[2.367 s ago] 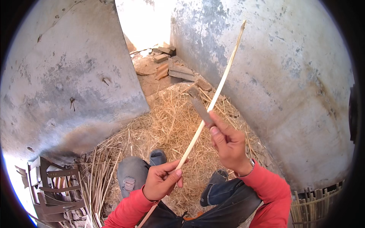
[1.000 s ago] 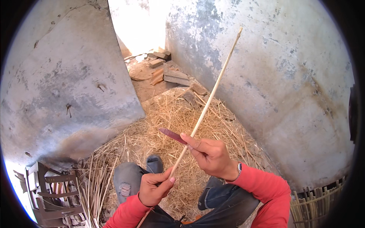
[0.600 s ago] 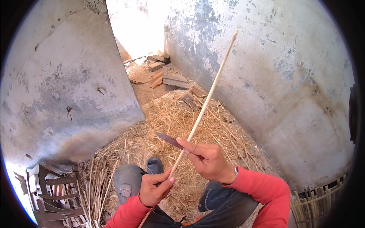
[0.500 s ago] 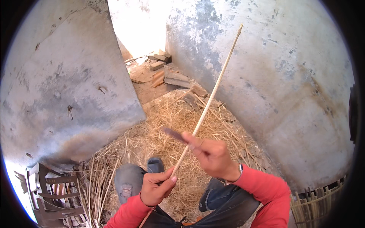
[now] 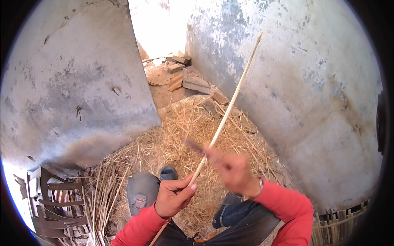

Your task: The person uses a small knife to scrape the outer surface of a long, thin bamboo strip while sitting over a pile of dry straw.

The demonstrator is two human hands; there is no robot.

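Note:
A long, pale stick (image 5: 230,108), likely bamboo, slants up and away to the right, its far tip in front of the right-hand wall. My left hand (image 5: 175,198) is closed around it low down, thumb along the top; its lower end passes beneath my left wrist. My right hand (image 5: 236,170), smeared by motion, grips a dark knife (image 5: 193,144) whose blurred blade lies across the stick a little above my left hand. Whether the edge bites into the wood cannot be made out.
Pale shavings (image 5: 168,135) cover the floor around my legs. Several long strips (image 5: 104,197) lean at the left beside a broken brown plastic chair (image 5: 61,205). A slatted basket (image 5: 338,225) stands lower right. Bricks (image 5: 175,67) lie by the bright opening between two stained walls.
The whole view has shifted slightly, so the walls sit further right. My right hand has moved a little right and is more blurred. Both hands keep their holds.

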